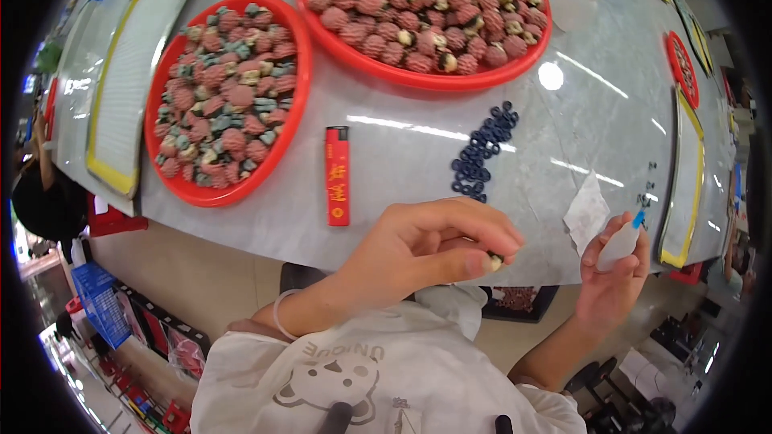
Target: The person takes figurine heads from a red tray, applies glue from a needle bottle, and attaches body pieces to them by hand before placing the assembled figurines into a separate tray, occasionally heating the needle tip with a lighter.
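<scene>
My left hand [434,245] is closed in a pinch on a small cream-and-dark piece [495,261], which shows only in part at the fingertips. Wrapped in my right hand [613,285] is a small white squeeze bottle [618,249], its blue tip pointing up and away from me. Just beyond my left hand lies a pile of small dark blue rings [485,149]. A crumpled white tissue [587,210] rests on the grey table [402,161], beside the right hand. Several tiny dark bits [646,197] lie beyond the bottle tip.
Two red trays, one at left [299,104] and one at the back [418,80], hold heaps of pink ridged pieces with cream, dark or grey-blue parts. A red lighter [338,177] lies left of the rings. Yellow-edged trays [112,173] stand at both sides. A dark bin [523,313] sits below the table edge.
</scene>
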Motion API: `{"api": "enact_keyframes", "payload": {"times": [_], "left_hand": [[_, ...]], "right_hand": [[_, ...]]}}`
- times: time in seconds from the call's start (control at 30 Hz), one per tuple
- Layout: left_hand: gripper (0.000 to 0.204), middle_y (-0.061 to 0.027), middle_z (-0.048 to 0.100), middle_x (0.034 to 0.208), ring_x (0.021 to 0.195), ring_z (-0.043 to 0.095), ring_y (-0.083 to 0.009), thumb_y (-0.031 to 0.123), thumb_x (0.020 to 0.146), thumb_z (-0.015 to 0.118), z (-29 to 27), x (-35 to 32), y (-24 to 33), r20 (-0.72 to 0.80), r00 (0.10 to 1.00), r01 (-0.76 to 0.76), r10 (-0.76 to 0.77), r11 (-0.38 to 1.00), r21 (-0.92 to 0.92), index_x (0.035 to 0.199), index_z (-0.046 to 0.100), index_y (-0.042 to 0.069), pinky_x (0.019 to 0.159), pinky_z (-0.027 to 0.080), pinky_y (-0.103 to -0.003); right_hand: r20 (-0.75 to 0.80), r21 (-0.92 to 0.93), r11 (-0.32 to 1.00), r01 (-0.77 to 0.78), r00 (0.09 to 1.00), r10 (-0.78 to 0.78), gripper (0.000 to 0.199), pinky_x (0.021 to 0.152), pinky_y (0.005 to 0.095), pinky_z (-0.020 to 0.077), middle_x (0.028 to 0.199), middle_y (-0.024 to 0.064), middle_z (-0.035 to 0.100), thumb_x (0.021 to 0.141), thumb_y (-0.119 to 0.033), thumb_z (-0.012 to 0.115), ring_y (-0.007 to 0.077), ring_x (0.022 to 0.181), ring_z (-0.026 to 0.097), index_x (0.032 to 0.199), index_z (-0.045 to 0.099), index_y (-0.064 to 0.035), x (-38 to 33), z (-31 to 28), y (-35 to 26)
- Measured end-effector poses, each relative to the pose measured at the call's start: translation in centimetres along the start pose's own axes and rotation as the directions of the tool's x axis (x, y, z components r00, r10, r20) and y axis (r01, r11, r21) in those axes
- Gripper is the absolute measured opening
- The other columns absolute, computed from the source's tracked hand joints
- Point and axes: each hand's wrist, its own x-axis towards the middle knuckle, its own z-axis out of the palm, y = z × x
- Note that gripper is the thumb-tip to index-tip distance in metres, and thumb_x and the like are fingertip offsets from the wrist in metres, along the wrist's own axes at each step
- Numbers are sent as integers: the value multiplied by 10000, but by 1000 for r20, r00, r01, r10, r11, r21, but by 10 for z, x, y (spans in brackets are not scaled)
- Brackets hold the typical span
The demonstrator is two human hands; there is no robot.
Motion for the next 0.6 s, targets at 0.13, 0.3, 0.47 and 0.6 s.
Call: {"api": "enact_keyframes", "payload": {"times": [0.13,0.3,0.47,0.6], "left_hand": [[208,-170,570,980,838,576,-212,51,778,634,0,-4,-1,52,997,53,-48,994,-94,965,579,-23,709,473,-308],[210,-171,567,980,840,577,-213,59,781,632,-2,2,-5,96,992,97,-84,984,-147,965,574,-24,708,474,-307],[212,-172,565,980,841,577,-215,68,785,630,-3,1,-9,64,995,90,-81,985,-146,966,570,-26,707,475,-307],[214,-173,564,980,842,578,-216,75,788,628,-2,1,-8,49,995,98,-91,985,-145,967,566,-27,706,475,-306]], "right_hand": [[31,-137,978,154,988,-152,520,562,228,399,919,146,527,712,-335,712,164,705,519,1033,509,21,2,-3,-9],[146,-19,957,289,948,-284,438,561,202,416,876,180,577,701,-342,725,151,708,557,891,508,-12,14,18,-15],[171,-115,918,379,918,-358,471,557,197,421,828,152,572,694,-389,724,138,684,562,879,509,-14,17,34,-16],[58,-213,895,391,920,-388,499,545,193,426,760,107,544,686,-404,725,138,655,567,889,509,-2,14,43,-18]]}}
